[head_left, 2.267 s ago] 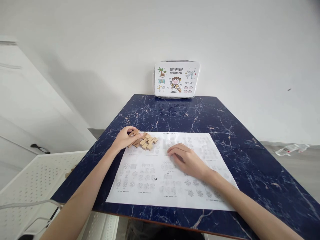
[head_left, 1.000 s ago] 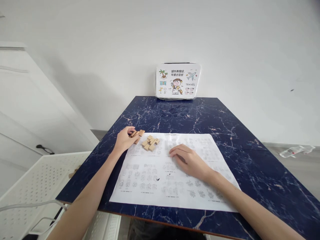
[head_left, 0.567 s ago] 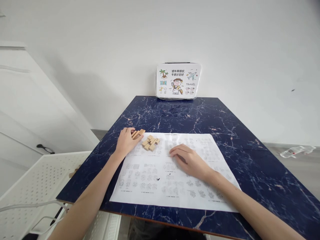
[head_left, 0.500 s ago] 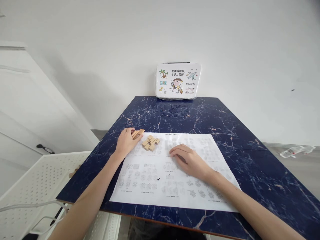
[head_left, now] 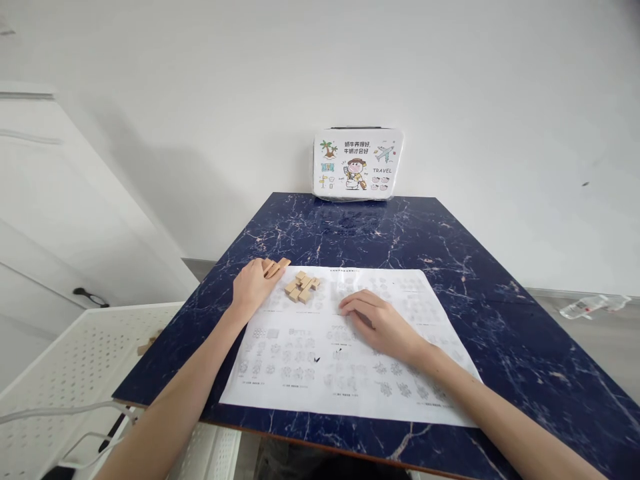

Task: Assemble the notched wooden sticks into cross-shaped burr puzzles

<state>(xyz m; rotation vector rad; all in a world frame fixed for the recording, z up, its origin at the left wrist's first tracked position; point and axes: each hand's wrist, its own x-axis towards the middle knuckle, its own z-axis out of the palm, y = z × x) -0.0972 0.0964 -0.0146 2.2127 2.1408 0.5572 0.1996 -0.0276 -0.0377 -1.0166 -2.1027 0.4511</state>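
Several flat wooden puzzle pieces lie side by side at the sheet's far left corner. My left hand is closed against them from the left, and its fingertips are partly hidden. Just to the right, a cluster of notched wooden blocks sits on the printed paper sheet. My right hand rests on the middle of this sheet with its fingers loosely bent and the thumb apart underneath. Nothing shows in it. The sheet carries rows of small grey diagrams.
The dark blue marbled table stands against a white wall. A white printed case leans at its far edge. On the left are a white perforated rack and white cables. A clear plastic wrapper lies beyond the right edge.
My left fingers have shifted slightly back, leaving more of the wooden pieces in sight. The right hand and the block cluster stay in place.
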